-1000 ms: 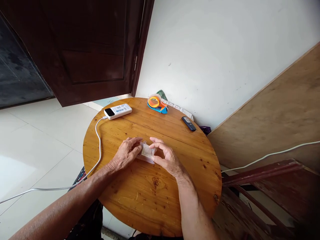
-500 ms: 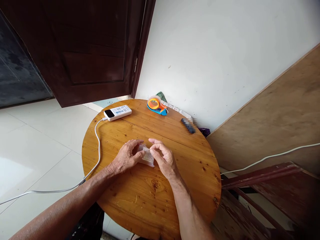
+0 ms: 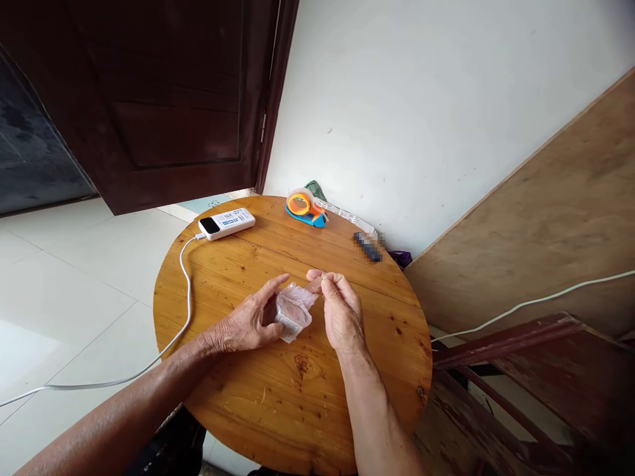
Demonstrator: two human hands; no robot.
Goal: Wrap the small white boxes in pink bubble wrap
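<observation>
A small clear plastic packet (image 3: 292, 313) with a pale printed card inside is lifted just above the round wooden table (image 3: 258, 390). My left hand (image 3: 251, 320) grips the packet from the left, thumb and fingers round its lower part. My right hand (image 3: 338, 305) is closed in a pinch on the packet's loose plastic top edge, at its upper right. Both forearms reach in from the bottom of the view.
A white power bank (image 3: 227, 223) with a white cable (image 3: 186, 291) lies at the table's far left. An orange and blue tape dispenser (image 3: 305, 207) and a dark small device (image 3: 367, 246) sit by the white wall. A dark door stands behind; a wooden board leans at right.
The packet lay flat on the table under both hands; now my left hand has tipped and lifted it, and my right hand has pulled the plastic top up and to the right.
</observation>
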